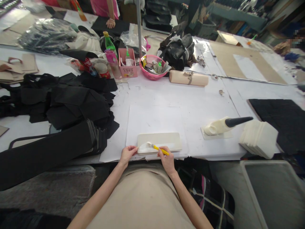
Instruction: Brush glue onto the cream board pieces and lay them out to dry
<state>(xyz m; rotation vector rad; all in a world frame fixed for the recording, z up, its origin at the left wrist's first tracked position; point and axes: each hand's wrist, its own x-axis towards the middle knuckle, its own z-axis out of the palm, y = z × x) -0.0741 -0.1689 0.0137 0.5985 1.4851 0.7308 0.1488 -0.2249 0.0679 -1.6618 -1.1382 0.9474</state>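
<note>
A pale rectangular panel point(166, 140) with rounded corners lies on white paper at the table's front edge. My left hand point(128, 154) pinches its left end between thumb and fingers. In my right hand point(166, 159) is a brush with a yellow handle point(156, 148); its bristle end touches the panel's top, where a wet, glossy white patch shows on the left part. To the right, a cream bottle point(218, 126) with a long black nozzle lies on its side on a small sheet.
Black pieces point(76, 98) are heaped at the left, with a stack of long black strips point(59, 149) in front. White pads point(259, 138) stand right. Behind are a pink bowl point(153, 76), a beige roll point(188, 78) and a pole point(139, 28). Another person's hand point(110, 24) rests on the far table.
</note>
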